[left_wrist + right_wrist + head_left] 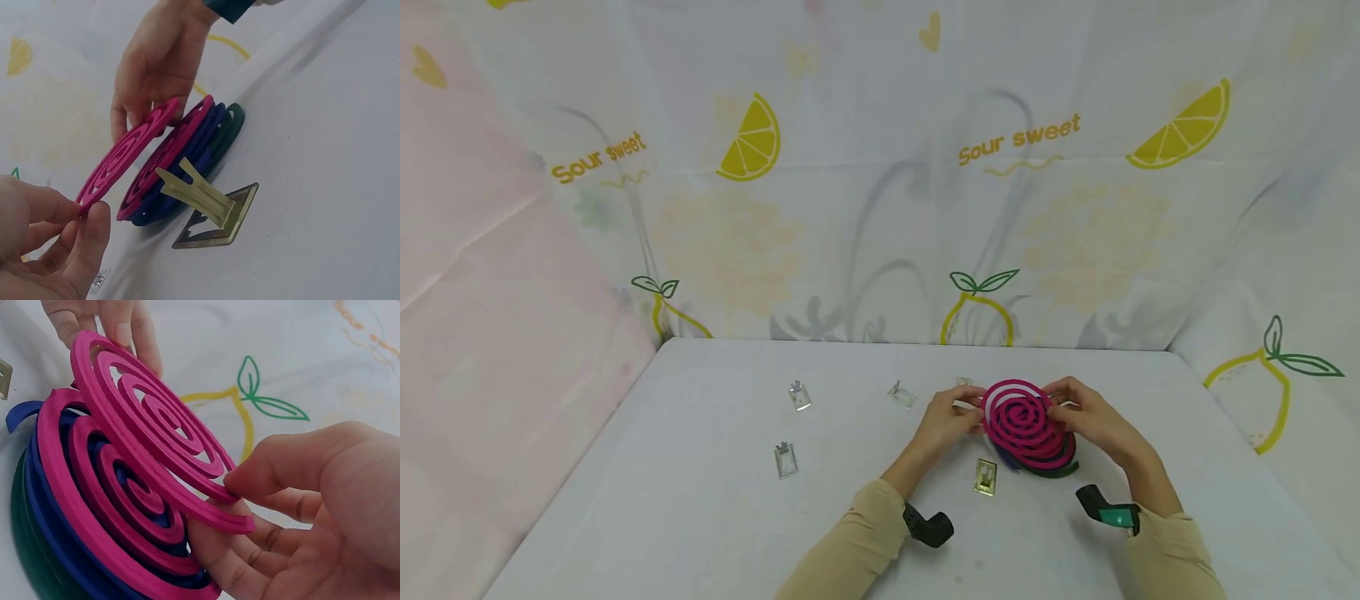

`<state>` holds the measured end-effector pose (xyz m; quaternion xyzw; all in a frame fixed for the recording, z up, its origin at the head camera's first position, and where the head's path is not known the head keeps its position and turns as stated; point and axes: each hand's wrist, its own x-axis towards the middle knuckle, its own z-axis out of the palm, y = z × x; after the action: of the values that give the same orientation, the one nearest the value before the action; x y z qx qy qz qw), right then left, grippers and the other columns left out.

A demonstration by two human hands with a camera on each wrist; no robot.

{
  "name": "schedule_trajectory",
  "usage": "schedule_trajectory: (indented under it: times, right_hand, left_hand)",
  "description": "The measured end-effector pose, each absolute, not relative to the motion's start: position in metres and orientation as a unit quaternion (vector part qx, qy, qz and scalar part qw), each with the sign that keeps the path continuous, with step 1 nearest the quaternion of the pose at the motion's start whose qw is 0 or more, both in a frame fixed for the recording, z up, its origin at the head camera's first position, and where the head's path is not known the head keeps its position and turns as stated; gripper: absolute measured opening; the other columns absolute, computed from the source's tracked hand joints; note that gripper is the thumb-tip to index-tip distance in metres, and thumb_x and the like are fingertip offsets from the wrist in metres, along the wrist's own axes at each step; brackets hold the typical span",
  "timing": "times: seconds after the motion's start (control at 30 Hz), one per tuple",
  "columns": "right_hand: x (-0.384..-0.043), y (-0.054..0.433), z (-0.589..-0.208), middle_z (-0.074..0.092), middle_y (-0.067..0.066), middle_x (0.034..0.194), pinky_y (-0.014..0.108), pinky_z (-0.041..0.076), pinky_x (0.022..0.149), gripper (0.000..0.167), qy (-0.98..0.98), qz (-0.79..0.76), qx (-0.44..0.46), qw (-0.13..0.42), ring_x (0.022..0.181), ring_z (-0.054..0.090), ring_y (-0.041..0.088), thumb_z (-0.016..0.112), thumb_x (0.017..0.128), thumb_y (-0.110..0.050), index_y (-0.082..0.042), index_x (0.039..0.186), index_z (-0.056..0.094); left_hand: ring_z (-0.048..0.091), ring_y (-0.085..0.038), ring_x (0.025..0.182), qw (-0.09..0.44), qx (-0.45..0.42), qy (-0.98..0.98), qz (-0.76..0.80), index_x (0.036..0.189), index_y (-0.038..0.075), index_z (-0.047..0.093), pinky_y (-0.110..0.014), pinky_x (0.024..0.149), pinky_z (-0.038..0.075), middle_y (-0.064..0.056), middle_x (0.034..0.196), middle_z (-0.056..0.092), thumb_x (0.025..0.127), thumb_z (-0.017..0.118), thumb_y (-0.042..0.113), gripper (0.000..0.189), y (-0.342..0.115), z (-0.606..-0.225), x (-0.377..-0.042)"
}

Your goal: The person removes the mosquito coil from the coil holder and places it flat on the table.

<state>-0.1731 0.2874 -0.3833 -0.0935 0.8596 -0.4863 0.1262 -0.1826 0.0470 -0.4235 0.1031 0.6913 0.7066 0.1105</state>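
A pink mosquito coil (1021, 414) is held tilted above a stack of coils by both hands. At its left edge, my left hand (942, 421) pinches the rim between thumb and fingers. My right hand (1097, 422) pinches the opposite edge, with the thumb on top in the right wrist view. Below it lies another pink coil (49, 440), resting on blue coils (47, 512) and a green coil (24, 550). Just in front of the stack stands a gold-coloured metal coil stand (215, 209) with an upright forked prong.
Several silvery coil stands lie about the white table (700, 517): one stand (800, 395) at the back left, one stand (786, 460) nearer, another stand (901, 394) left of the hands. A further stand (964, 382) is partly hidden behind my left hand. Lemon-printed cloth (850, 208) surrounds the table.
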Motion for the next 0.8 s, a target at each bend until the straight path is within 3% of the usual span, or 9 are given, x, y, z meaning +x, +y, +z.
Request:
schedule_trajectory:
  times: [0.5, 0.73, 0.8]
  right_hand:
    - [-0.169, 0.297, -0.379, 0.053, 0.02, 0.109, 0.026, 0.054, 0.072, 0.037, 0.859, -0.484, -0.093, 0.141, 0.085, 0.057, 0.007, 0.052, 0.095, -0.013, 0.006, 0.125, 0.041]
    - [-0.167, 0.301, -0.379, 0.055, 0.019, 0.108, 0.026, 0.053, 0.07, 0.034, 0.863, -0.475, -0.094, 0.142, 0.08, 0.058, 0.009, 0.052, 0.096, -0.015, 0.006, 0.121, 0.044]
    - [-0.167, 0.302, -0.379, 0.055, 0.019, 0.107, 0.026, 0.053, 0.07, 0.034, 0.866, -0.469, -0.097, 0.143, 0.079, 0.058, 0.01, 0.052, 0.096, -0.015, 0.007, 0.12, 0.044]
  left_hand:
    - [0.067, -0.016, 0.072, 0.09, 0.117, 0.717, 0.681, 0.116, 0.0, 0.065, -0.028, 0.063, 0.058, -0.018, 0.101, 0.063, 0.085, 0.059, -0.006, 0.033, 0.056, -0.426, -0.182]
    - [0.068, -0.039, 0.081, 0.085, 0.125, 0.737, 0.659, 0.116, -0.006, 0.063, -0.034, 0.065, 0.058, -0.023, 0.1, 0.063, 0.084, 0.057, -0.009, 0.032, 0.06, -0.421, -0.177]
    - [0.068, -0.04, 0.082, 0.087, 0.126, 0.735, 0.66, 0.115, -0.005, 0.063, -0.034, 0.064, 0.058, -0.022, 0.099, 0.064, 0.084, 0.058, -0.009, 0.032, 0.061, -0.423, -0.178]
